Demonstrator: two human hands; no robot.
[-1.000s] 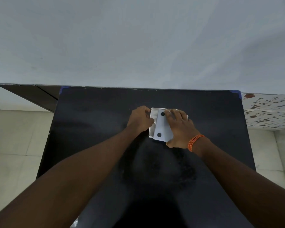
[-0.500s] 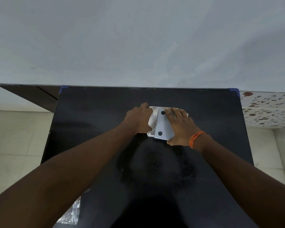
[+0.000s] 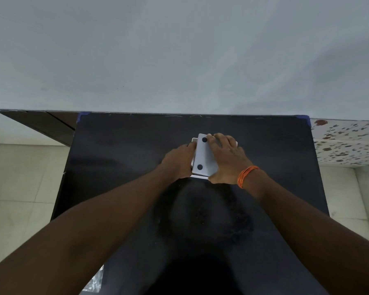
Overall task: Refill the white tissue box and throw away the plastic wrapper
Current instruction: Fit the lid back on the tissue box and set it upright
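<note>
The white tissue box [image 3: 197, 176] lies upside down near the back middle of the black table [image 3: 115, 158]. Its flat bottom panel [image 3: 203, 158], white with two black round feet, rests tilted over the opening. My right hand [image 3: 226, 160], with an orange thread band at the wrist, presses flat on the panel's right half. My left hand [image 3: 178, 161] grips the box's left side, fingers curled at the edge. The tissues inside are hidden. A crinkled clear plastic wrapper [image 3: 94, 282] lies at the table's near left edge, partly behind my left forearm.
A plain pale wall rises behind the table. Light floor tiles run along the left side, with a dark skirting at the back left. To the right stands a surface with a red floral pattern [image 3: 345, 141]. Blue tape marks the table's back corners.
The bottom panel has slid left and straightened over the box. My left hand shifted from the box's top left corner down along its left side. The view dipped, so the wrapper shows.
</note>
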